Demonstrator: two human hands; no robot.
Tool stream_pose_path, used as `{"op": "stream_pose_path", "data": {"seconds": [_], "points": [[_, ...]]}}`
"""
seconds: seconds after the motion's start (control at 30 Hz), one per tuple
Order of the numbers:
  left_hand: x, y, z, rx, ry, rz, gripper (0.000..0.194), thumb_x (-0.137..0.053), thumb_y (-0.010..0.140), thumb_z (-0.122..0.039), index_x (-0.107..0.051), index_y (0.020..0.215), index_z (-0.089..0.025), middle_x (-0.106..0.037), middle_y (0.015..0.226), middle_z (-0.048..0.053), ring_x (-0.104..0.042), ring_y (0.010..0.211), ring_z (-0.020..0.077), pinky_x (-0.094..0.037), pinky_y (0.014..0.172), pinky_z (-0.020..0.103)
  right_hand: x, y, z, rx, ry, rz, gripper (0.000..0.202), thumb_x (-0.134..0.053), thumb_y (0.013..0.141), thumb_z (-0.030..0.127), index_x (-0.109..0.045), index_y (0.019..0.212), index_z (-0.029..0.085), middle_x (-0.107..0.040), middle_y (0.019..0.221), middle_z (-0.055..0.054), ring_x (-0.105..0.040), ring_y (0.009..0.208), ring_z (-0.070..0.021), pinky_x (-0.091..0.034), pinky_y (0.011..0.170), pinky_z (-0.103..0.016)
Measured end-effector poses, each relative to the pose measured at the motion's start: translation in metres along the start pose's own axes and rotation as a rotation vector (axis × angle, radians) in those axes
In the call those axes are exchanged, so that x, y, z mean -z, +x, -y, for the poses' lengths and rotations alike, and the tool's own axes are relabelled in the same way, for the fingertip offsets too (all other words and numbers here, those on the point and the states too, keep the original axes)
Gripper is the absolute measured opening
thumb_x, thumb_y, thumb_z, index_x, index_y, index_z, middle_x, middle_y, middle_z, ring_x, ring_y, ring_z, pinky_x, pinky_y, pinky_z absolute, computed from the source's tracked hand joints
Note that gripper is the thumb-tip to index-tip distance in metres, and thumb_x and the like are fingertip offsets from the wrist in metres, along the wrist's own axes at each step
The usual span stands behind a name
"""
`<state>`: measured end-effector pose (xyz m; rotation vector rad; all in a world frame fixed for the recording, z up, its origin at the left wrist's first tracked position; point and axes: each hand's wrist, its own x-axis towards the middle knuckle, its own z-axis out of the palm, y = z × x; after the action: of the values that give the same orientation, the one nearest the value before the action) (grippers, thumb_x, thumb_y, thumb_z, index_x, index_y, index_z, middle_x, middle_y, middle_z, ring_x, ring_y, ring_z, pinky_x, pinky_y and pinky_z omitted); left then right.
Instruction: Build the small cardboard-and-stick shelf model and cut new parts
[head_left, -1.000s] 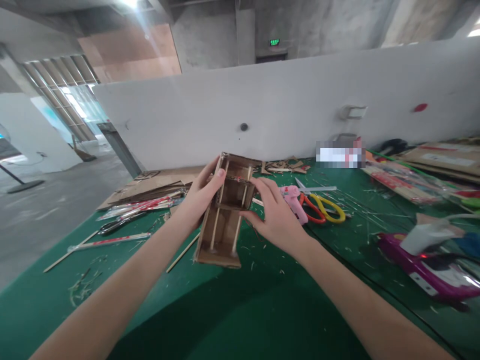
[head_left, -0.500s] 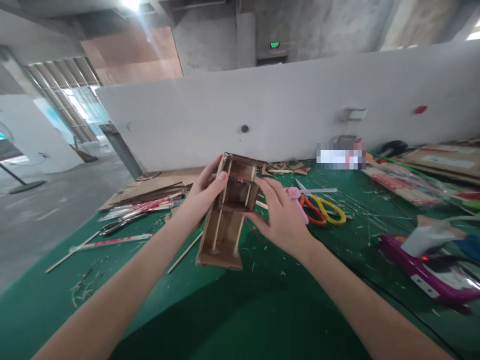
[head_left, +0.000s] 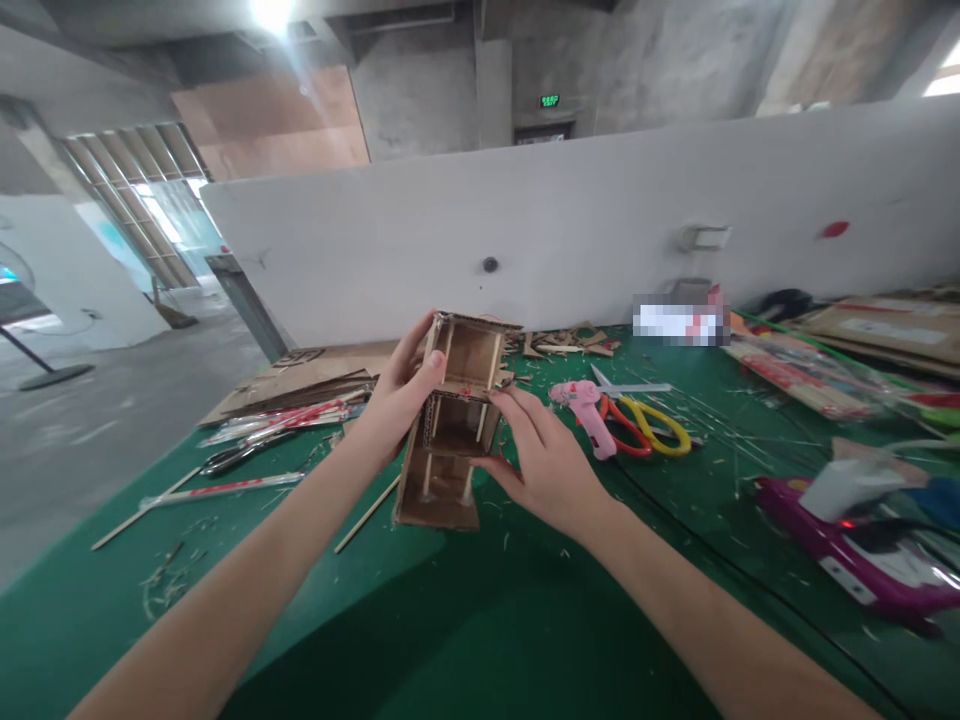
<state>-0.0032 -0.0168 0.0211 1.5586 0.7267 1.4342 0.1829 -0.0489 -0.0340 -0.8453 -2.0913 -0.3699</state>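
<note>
A cardboard structure [head_left: 439, 508] with three stacked open compartments and thin wooden sticks at its corners is held over the green table. My left hand [head_left: 397, 400] grips its upper left side, the thumb on the front edge of the top compartment. On the right side, my right hand [head_left: 544, 450] holds it at the middle compartment, fingertips on the edge between the top and middle parts and thumb lower down. Some of the fingers of my left hand are hidden behind the cardboard.
Right of my hands lie a pink glue gun [head_left: 589, 410], orange scissors [head_left: 626, 430] and yellow-handled scissors [head_left: 664, 425]. A purple power strip [head_left: 847, 550] is at the right. Flat cardboard [head_left: 300, 390], wrapped sticks [head_left: 225, 488] and a loose stick [head_left: 367, 513] are left.
The cardboard structure has tilted, so its top compartment shows more and its bottom one looks shorter. My right hand has moved slightly left and down with it, uncovering the glue gun.
</note>
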Motion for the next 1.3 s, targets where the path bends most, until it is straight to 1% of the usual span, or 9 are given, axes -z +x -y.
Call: {"op": "stream_pose_path", "data": {"seconds": [0.2,0.37,0.5,0.63,0.73,0.93,1.07,1.2,1.3], "points": [[0.003,0.001,0.004,0.005,-0.023,0.002,0.059,-0.063,0.082,-0.048,-0.043,0.136,-0.033,-0.062,0.118,0.005,-0.062,0.103,0.0236,-0.052,0.085,0.035,-0.001,-0.001,0.003,-0.053,0.075,0.02,0.06,-0.054,0.09,0.038,-0.028,0.14,0.016,-0.045,0.134,-0.019,-0.043,0.127,-0.0306,-0.044,0.101,-0.049],[0.005,-0.001,0.009,0.038,-0.04,-0.042,0.06,-0.066,0.08,-0.047,-0.043,0.134,-0.036,-0.061,0.108,0.004,-0.063,0.092,0.0189,-0.052,0.08,0.032,0.003,0.0,0.012,-0.202,0.297,0.039,0.065,-0.057,0.086,0.034,-0.026,0.142,0.018,-0.037,0.138,-0.017,-0.036,0.132,-0.0277,-0.041,0.105,-0.048],[0.002,-0.003,0.009,0.03,-0.037,-0.042,0.055,-0.063,0.082,-0.049,-0.044,0.132,-0.037,-0.06,0.105,0.003,-0.061,0.087,0.0173,-0.051,0.076,0.03,0.0,0.001,0.013,-0.397,0.506,-0.035,0.062,-0.054,0.088,0.036,-0.026,0.142,0.022,-0.037,0.138,-0.016,-0.044,0.125,-0.0268,-0.048,0.096,-0.048],[-0.002,-0.006,0.011,0.031,-0.024,-0.045,0.049,-0.059,0.085,-0.05,-0.045,0.13,-0.037,-0.06,0.107,0.002,-0.061,0.089,0.0176,-0.05,0.078,0.03,-0.005,0.003,0.007,-0.485,0.648,-0.096,0.049,-0.051,0.091,0.035,-0.036,0.136,0.024,-0.045,0.132,-0.014,-0.05,0.119,-0.0245,-0.051,0.092,-0.046],[-0.005,-0.007,0.013,0.031,-0.033,-0.04,0.05,-0.057,0.086,-0.05,-0.043,0.132,-0.036,-0.061,0.109,0.003,-0.061,0.096,0.0196,-0.049,0.082,0.031,-0.006,0.004,0.004,-0.478,0.686,-0.081,0.048,-0.05,0.092,0.034,-0.038,0.137,0.025,-0.047,0.133,-0.012,-0.05,0.121,-0.0234,-0.05,0.094,-0.045],[-0.008,-0.005,0.018,0.046,-0.085,-0.025,0.049,-0.05,0.088,-0.055,-0.041,0.131,-0.033,-0.053,0.133,0.004,-0.052,0.12,0.0225,-0.044,0.099,0.036,-0.01,0.003,-0.002,-0.478,0.688,-0.047,0.052,-0.049,0.092,0.034,-0.035,0.143,0.029,-0.046,0.141,-0.009,-0.045,0.128,-0.0234,-0.046,0.099,-0.047],[-0.008,-0.004,0.018,0.08,-0.106,-0.008,0.05,-0.05,0.089,-0.054,-0.04,0.132,-0.032,-0.05,0.138,0.004,-0.049,0.126,0.0232,-0.04,0.104,0.039,-0.01,0.002,-0.004,-0.473,0.686,-0.056,0.052,-0.05,0.092,0.033,-0.037,0.142,0.028,-0.045,0.143,-0.008,-0.042,0.131,-0.0229,-0.043,0.102,-0.047],[-0.008,-0.003,0.014,0.058,-0.074,0.0,0.048,-0.052,0.089,-0.049,-0.043,0.133,-0.032,-0.049,0.14,0.003,-0.043,0.132,0.0225,-0.036,0.109,0.038,-0.007,0.003,-0.005,-0.449,0.633,-0.078,0.052,-0.05,0.092,0.03,-0.037,0.142,0.027,-0.045,0.144,-0.009,-0.043,0.131,-0.0234,-0.043,0.102,-0.047],[-0.006,-0.003,0.012,0.063,-0.047,0.02,0.049,-0.055,0.089,-0.047,-0.044,0.134,-0.032,-0.052,0.138,0.004,-0.044,0.131,0.0238,-0.038,0.107,0.039,-0.008,0.003,-0.008,-0.432,0.594,-0.091,0.051,-0.048,0.092,0.03,-0.037,0.142,0.027,-0.044,0.144,-0.009,-0.043,0.131,-0.0237,-0.043,0.102,-0.048]]}}
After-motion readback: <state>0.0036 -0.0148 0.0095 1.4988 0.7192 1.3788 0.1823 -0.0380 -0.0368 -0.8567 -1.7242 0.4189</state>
